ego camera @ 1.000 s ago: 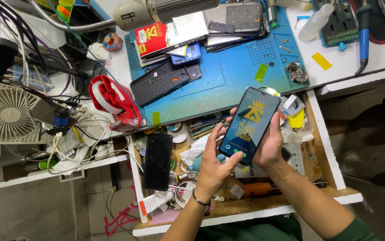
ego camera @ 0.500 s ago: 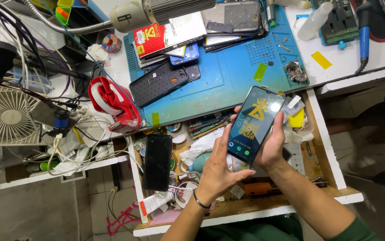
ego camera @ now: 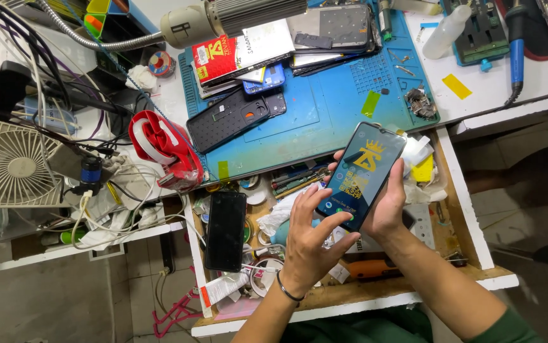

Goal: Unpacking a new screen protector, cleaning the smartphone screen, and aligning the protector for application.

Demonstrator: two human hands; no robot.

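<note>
A black smartphone [ego camera: 366,173] with a lit screen showing a yellow emblem is gripped in my right hand [ego camera: 388,213], tilted over an open wooden drawer [ego camera: 458,184]. My left hand [ego camera: 312,244], wearing a dark wristband, hovers with spread fingers, and its fingertips touch the lower left of the phone's screen. A second phone [ego camera: 225,230] with a dark screen lies in the drawer to the left of my hands.
A blue work mat [ego camera: 325,114] carries a black phone case, booklets and phone parts. A red tape dispenser [ego camera: 163,149], a white fan [ego camera: 7,164] and tangled cables lie left. A blue soldering iron [ego camera: 516,47] sits at top right. Clutter fills the drawer.
My right hand has shifted the phone slightly down and left. My left hand has come up so its fingers touch the screen's lower edge.
</note>
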